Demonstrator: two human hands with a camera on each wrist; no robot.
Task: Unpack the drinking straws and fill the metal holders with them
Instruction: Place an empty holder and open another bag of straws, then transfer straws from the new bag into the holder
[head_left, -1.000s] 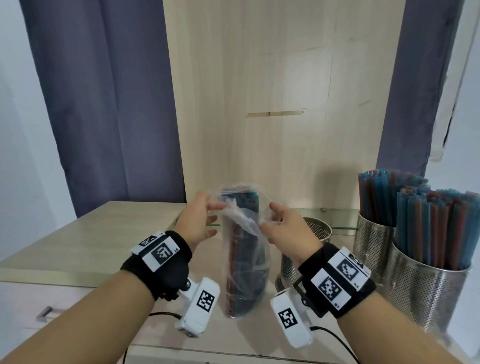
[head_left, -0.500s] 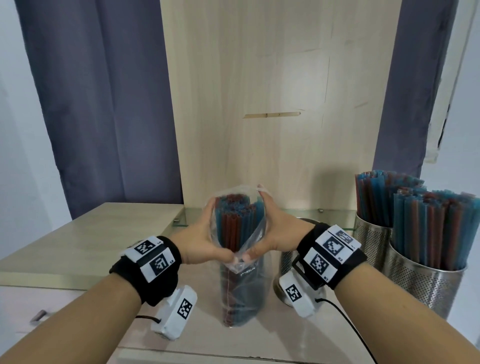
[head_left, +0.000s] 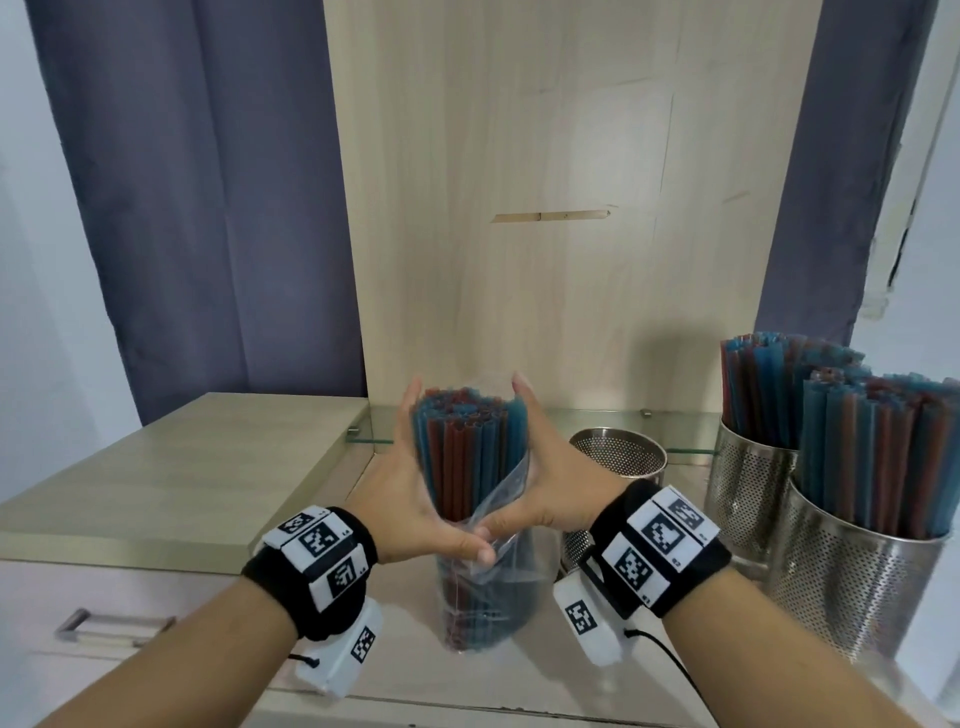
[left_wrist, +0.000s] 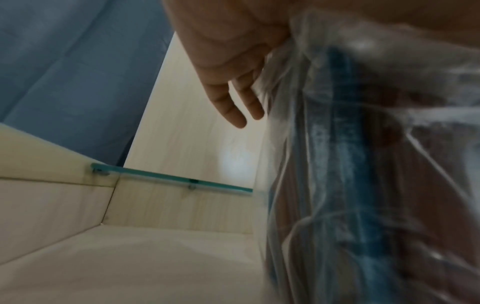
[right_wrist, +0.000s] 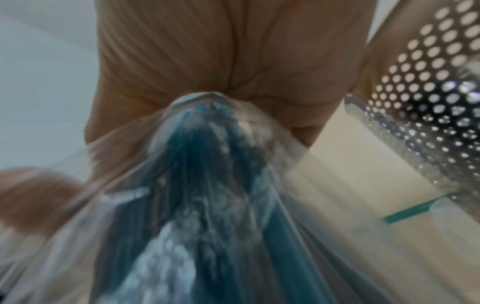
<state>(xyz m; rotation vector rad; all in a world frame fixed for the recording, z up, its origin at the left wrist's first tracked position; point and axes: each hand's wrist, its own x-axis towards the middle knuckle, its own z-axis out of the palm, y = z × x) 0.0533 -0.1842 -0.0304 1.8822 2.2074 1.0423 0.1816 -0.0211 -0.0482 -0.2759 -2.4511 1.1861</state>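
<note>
A bundle of blue and red straws stands upright on the counter, its lower half still inside a clear plastic bag. My left hand and right hand clasp the bundle from either side. Both thumbs meet at the front over the bunched bag rim, and the straw tops are bare. An empty perforated metal holder stands just behind my right hand. In the left wrist view two fingers lie straight beside the bag. In the right wrist view the bag is gathered against my palm, next to the holder.
Two metal holders packed with straws stand at the right edge of the counter. A raised wooden cabinet top lies to the left, and a glass shelf and a wooden panel behind. A drawer handle sits below left.
My hands went from pulling the bag's mouth open to sliding down the bundle's sides. The bag rim has been pushed down and the straw tops now stick out bare.
</note>
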